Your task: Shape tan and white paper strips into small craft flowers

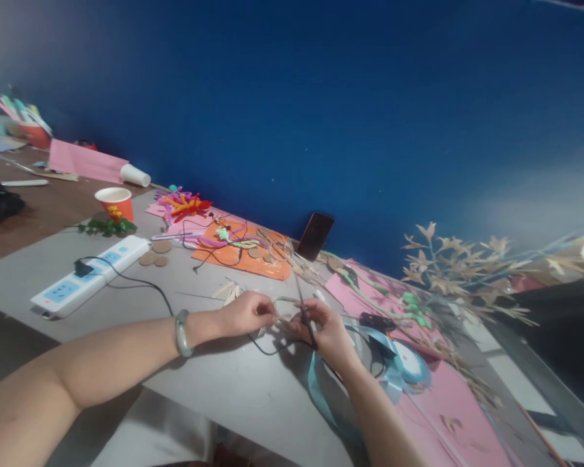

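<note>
My left hand (250,314), with a pale green bangle (183,334) on its wrist, is closed in a pinch over the grey table. Its fingertips hold a thin pale strip (286,299) that curves in a loop toward my right hand. My right hand (327,332) is closed around a long, thin, dark stick-like thing (304,312), which slants up away from me; blur hides its exact kind. The two hands are close together but apart. Beneath them a black cord (272,352) runs along the table. Light blue ribbon (316,389) lies beside my right wrist.
To the left are a power strip (90,275) with a plugged cord and a red paper cup (114,203). A phone (315,236) leans against the blue wall. Orange card (243,259), pipe cleaners (185,205), pink paper (460,415) and dried flowers (433,259) lie around.
</note>
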The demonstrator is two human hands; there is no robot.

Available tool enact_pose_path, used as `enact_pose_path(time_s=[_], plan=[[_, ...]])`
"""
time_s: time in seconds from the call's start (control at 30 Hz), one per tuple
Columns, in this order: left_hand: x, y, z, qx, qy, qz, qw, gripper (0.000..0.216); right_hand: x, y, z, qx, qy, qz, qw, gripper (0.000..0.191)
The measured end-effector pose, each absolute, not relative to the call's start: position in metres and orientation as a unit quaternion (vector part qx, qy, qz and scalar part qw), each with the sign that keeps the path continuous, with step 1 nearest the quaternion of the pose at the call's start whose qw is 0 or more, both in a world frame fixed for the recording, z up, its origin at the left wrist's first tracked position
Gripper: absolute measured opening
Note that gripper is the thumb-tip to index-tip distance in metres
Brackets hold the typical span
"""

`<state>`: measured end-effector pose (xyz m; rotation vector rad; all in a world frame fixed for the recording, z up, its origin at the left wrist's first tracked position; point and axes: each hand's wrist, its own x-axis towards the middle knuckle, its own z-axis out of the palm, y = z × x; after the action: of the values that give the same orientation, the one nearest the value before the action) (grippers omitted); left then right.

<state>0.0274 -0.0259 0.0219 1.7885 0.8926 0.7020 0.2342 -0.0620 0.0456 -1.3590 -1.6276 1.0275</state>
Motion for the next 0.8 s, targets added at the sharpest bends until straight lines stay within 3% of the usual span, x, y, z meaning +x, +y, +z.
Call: enact_pose_path(time_s=[0.13,0.27,0.8], plan=[[0.027,-0.018,0.013,0.713,0.436,0.335,0.436,0.015,0.242,-0.06,0.048,-0.55,-0.756,0.255,0.246,0.017],[0.025,-0.011,0.007,0.691,0.461,0.376,0.411,0.015,0.238,-0.062,0.049,-0.536,-0.815,0.162,0.152,0.021],[0.025,-0.005,0.001,0.647,0.469,0.412,0.439,0.014,0.241,-0.06,0.038,-0.543,-0.824,0.095,0.131,0.025]])
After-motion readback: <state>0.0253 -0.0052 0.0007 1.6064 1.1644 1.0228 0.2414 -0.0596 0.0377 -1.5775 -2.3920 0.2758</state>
